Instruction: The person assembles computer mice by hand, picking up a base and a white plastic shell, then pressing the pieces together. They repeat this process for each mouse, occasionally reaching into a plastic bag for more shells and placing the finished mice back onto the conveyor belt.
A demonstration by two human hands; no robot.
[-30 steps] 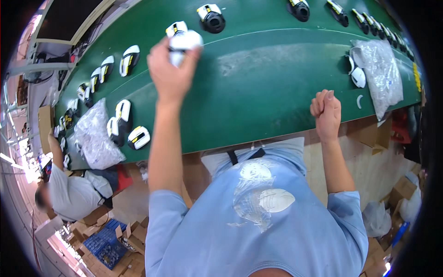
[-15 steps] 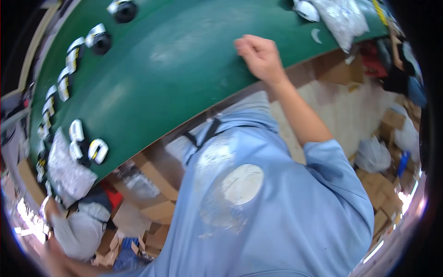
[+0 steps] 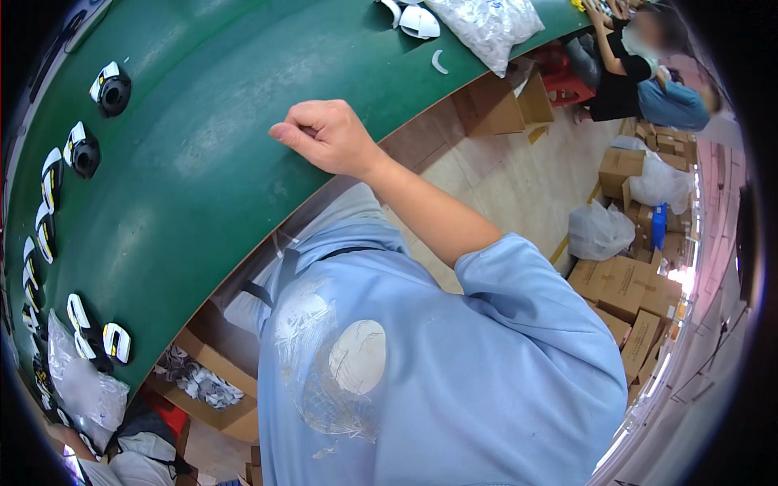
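Note:
My right hand [image 3: 328, 139] is over the green table [image 3: 219, 178], close to its front edge. Its fingers are curled in a loose fist with the thumb alongside, and nothing shows in them. Whether the hand touches the tabletop, I cannot tell. My left hand is out of view. The nearest items to my right hand are a small white curved piece [image 3: 438, 62] and a white rounded shell [image 3: 419, 23] farther back on the right.
White-and-black curved parts [image 3: 111, 89] line the table's left side. Clear plastic bags lie at the far right [image 3: 494, 32] and left [image 3: 85, 393]. An open carton [image 3: 235, 377] with wrapped pieces stands below the edge. Co-workers [image 3: 620, 65] sit at right; stacked cartons [image 3: 624, 287] stand behind.
The view has swung to the right, so more cartons and co-workers show there. My left forearm, at the lower left before, has gone out of view. My right hand stays curled.

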